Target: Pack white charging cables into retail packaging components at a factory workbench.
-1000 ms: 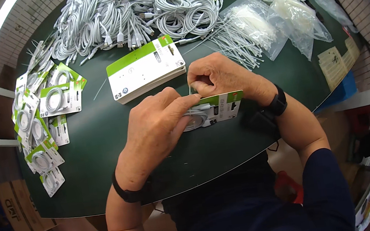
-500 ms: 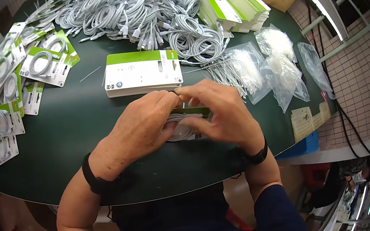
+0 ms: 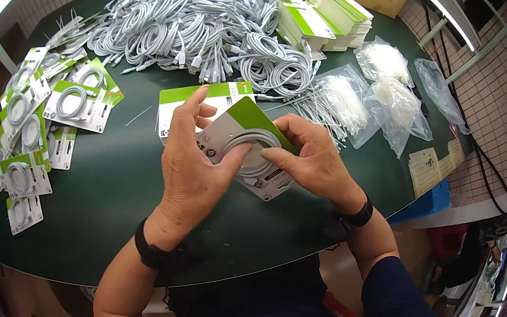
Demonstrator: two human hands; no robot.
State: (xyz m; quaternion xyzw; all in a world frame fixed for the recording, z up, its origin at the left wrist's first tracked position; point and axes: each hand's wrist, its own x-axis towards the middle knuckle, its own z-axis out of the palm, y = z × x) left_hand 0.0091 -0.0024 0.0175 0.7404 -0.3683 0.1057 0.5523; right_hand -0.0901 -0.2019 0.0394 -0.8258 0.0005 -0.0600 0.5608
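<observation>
Tilted above the table is a green-and-white packaging card [image 3: 248, 114] with a coiled light-grey cable [image 3: 239, 139] on its face. My right hand [image 3: 317, 157] grips the card's right side, thumb in front by the coil, other fingers at the edge and partly hidden behind. My left hand [image 3: 187, 155] holds the card's left side at the base of the thumb. Its thumb presses on the coil; its other fingers point up past the card's upper edge, somewhat apart. Just behind lies a stack of similar cards [image 3: 171, 113], partly covered by my left hand and the held card.
At the far side lies a large heap of coiled cables [image 3: 181, 28]. Packed cable cards [image 3: 72, 107] pile up on the left. Card stacks [image 3: 337, 18], white ties [image 3: 319, 112] and clear plastic bags [image 3: 390, 105] occupy the right. A loose tie [image 3: 138, 116] lies left of the stack.
The card with its coil has been raised and tilted into plain view. My left hand's fingers have lifted and spread; my right hand now grips the card's right side.
</observation>
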